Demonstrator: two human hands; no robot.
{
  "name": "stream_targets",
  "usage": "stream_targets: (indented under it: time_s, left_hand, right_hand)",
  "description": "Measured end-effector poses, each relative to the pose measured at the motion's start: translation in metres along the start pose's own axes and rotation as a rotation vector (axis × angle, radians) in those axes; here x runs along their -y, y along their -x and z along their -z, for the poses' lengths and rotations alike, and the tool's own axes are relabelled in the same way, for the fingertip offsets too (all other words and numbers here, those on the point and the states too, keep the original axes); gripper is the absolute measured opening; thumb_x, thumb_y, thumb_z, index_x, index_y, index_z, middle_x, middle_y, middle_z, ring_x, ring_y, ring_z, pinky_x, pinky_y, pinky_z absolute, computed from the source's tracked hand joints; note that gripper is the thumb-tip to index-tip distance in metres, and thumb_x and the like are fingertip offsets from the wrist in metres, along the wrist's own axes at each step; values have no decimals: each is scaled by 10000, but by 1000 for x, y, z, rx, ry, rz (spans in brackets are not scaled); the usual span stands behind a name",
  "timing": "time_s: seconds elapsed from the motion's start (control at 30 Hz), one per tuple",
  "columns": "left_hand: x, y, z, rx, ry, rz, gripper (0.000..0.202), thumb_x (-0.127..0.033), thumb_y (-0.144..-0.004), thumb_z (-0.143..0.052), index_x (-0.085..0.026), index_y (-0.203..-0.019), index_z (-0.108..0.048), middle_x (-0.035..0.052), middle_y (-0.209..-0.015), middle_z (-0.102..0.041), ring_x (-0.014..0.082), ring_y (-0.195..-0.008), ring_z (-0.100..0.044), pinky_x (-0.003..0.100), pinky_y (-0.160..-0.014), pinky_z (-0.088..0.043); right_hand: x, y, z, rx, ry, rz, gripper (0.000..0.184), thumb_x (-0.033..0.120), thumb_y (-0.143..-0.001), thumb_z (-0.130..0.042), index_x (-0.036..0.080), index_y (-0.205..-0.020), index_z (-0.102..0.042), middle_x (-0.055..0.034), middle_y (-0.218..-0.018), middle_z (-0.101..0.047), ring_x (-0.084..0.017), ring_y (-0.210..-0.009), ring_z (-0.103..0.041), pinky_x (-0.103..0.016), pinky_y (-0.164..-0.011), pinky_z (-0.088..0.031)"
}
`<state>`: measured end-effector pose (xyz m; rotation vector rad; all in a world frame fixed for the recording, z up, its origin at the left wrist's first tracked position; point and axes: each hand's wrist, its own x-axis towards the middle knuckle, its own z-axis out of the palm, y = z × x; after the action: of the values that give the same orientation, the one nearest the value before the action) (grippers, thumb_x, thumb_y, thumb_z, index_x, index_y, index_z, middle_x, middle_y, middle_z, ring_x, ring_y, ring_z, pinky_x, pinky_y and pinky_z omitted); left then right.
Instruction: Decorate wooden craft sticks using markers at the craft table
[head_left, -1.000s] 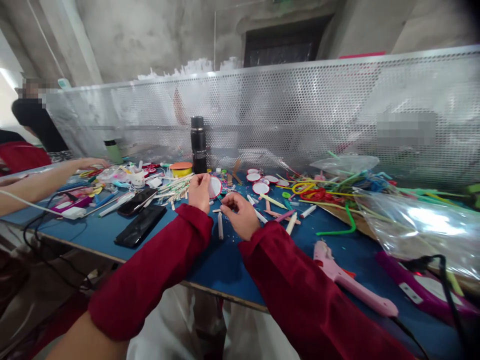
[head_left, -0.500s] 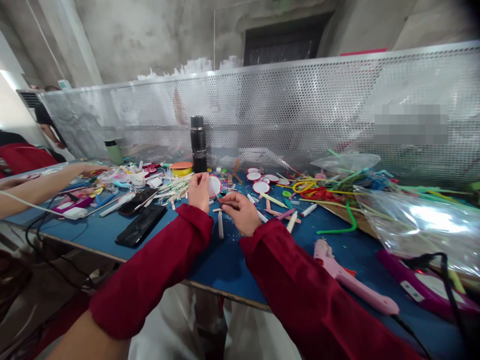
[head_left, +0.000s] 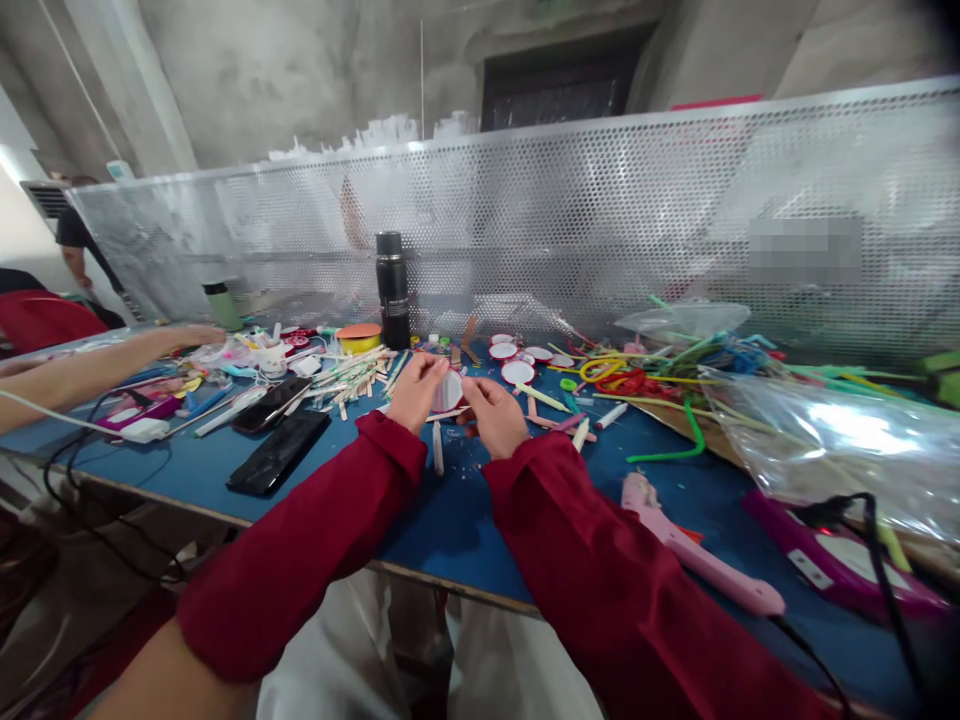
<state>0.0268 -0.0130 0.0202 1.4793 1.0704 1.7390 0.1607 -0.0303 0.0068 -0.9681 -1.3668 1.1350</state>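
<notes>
White disc (head_left: pixel 451 390) with a red rim is being held upright just above the blue counter (head_left: pixel 450 520). The left hand (head_left: pixel 415 393) is pinching its left edge with its fingers (head_left: pixel 435 368), and the right hand (head_left: pixel 493 415) is pinching its right edge. A black flask (head_left: pixel 392 290) is standing at eleven o'clock from the disc, and a pink glue gun (head_left: pixel 690 555) is lying at four o'clock.

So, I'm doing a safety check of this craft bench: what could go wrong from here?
The small round white disc, pinched between the left hand and right hand, could slip into the loose sticks below. The long pink plastic glue gun lies close by the right sleeve; a forearm sweep might knock it. The flat black phone sits near the front edge of the blue table and could be pushed off.
</notes>
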Motion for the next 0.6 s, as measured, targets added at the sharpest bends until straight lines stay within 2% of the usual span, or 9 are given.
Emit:
stream_targets:
  time_s: [0.1,0.2,0.27,0.33,0.4,0.47,0.6]
  left_hand:
    - [1,5,-3,156,43,60,350,-515,-801,-663,-166,-820,-654,9,-710,-591,114,-604,-502,242,-566,-410]
    - [-3,3,2,245,96,77,459,-574,-793,-645,-175,-1015,-690,73,-877,-668,164,-693,-597,285,-609,-477]
    - [-9,2,6,355,4,-48,575,-492,-690,-780,-210,-1177,-662,116,-1133,-664,229,-929,-646,332,-760,-524]
    - [-15,1,10,461,-145,-226,755,-387,-541,-894,-241,-1239,-647,132,-1311,-599,294,-1181,-573,378,-920,-501]
    - [-18,2,11,484,-240,-348,794,-341,-498,-916,-247,-1242,-653,141,-1360,-574,317,-1287,-503,405,-994,-467]
    - [-18,3,11,455,-263,-382,766,-336,-522,-905,-244,-1240,-655,148,-1363,-579,314,-1283,-516,408,-996,-468]
    - [-13,2,10,412,-181,-260,610,-355,-651,-830,-230,-1225,-666,140,-1312,-630,277,-1161,-612,385,-943,-503]
  right_hand:
    - [1,0,3,-12,108,89,247,371,-783,-590,232,-985,-627,37,-638,-633,-117,-465,-565,-230,-412,-427]
    - [2,-3,8,-109,138,54,192,312,-754,-576,228,-924,-607,33,-616,-640,-131,-438,-562,-251,-402,-439]
    - [3,-6,11,-178,131,50,169,302,-742,-580,226,-893,-589,31,-610,-643,-129,-417,-552,-248,-377,-433]
    - [4,-8,15,-224,108,77,180,293,-730,-589,225,-896,-581,37,-602,-636,-120,-404,-545,-237,-367,-432]
    - [5,-10,18,-237,82,96,231,287,-724,-591,224,-946,-580,44,-601,-629,-116,-399,-543,-231,-367,-435]
    - [5,-10,19,-228,71,101,268,288,-728,-587,227,-989,-580,46,-604,-624,-114,-399,-537,-234,-374,-436]
    - [3,-11,20,-202,110,139,275,310,-741,-580,235,-1005,-601,44,-608,-617,-125,-432,-541,-249,-413,-447]
